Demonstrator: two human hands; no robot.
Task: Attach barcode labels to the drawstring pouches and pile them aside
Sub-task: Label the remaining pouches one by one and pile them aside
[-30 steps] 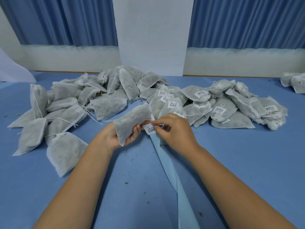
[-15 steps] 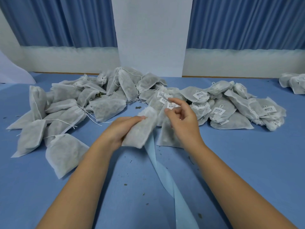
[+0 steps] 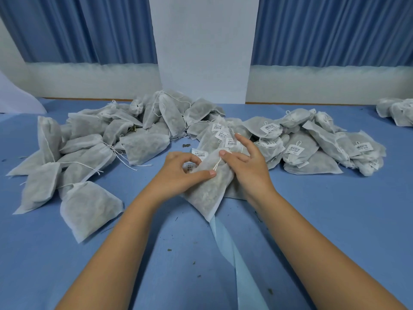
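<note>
A blue cloth-covered table (image 3: pixel 335 220) fills the view, with blue pleated curtains (image 3: pixel 89 30) and a white wall panel (image 3: pixel 205 52) behind. At its middle lies a grey-white non-woven drawstring pouch (image 3: pixel 207 193). The left hand (image 3: pixel 178 177) grips its side; the right hand (image 3: pixel 245 171) pinches its white cord (image 3: pixel 216 164). Unlabelled pouches (image 3: pixel 89 153) heap left, barcode-labelled pouches (image 3: pixel 312 148) right.

Semi-sheer white pouch (image 3: pixel 207 193), grey-green fill, lies tilted with its neck away. Drawstring (image 3: pixel 216 167) loose across its face. Barcode label (image 3: pixel 190 168) just left of its neck. Unlabelled pouches (image 3: pixel 89 153) heaped left of it, labelled pouches (image 3: pixel 312 151) behind-right.
</note>
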